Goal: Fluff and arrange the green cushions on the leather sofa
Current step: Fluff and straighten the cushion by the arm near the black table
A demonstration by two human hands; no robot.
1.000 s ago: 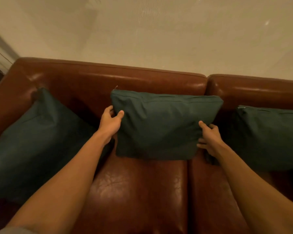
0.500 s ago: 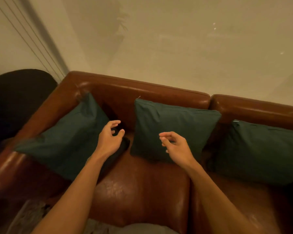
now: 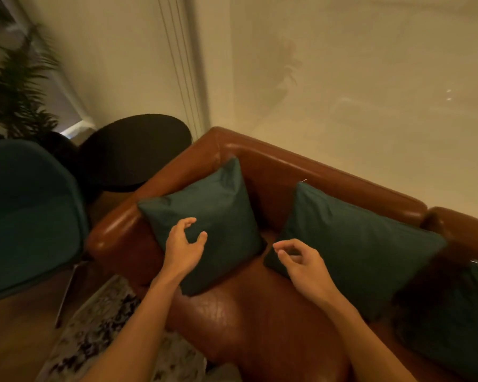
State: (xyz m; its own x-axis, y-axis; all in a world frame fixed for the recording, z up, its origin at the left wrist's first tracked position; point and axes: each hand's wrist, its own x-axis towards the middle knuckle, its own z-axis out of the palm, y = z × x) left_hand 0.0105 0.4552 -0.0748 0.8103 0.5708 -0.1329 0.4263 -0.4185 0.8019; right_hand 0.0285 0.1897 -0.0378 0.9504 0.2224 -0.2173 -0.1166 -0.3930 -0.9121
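Note:
Three dark green cushions lean on the brown leather sofa [image 3: 260, 326]. The left cushion [image 3: 218, 205] rests in the corner against the armrest. The middle cushion [image 3: 364, 244] stands against the backrest. Only part of the right cushion [image 3: 458, 321] shows at the frame's edge. My left hand [image 3: 184, 244] hovers over the left cushion's front face, fingers curled and apart, holding nothing. My right hand [image 3: 301, 260] is in front of the middle cushion's lower left corner, fingers loosely bent and empty.
A round black side table [image 3: 133, 150] stands beyond the sofa's left armrest. A teal chair [image 3: 25, 210] is at the left, with a plant [image 3: 9, 78] behind it. A patterned rug [image 3: 100, 340] lies on the floor in front of the sofa. A pale wall backs the sofa.
Both hands let go of the middle cushion and shifted left. My left hand now sits over the left cushion. The view has swung left, revealing the table, chair and plant.

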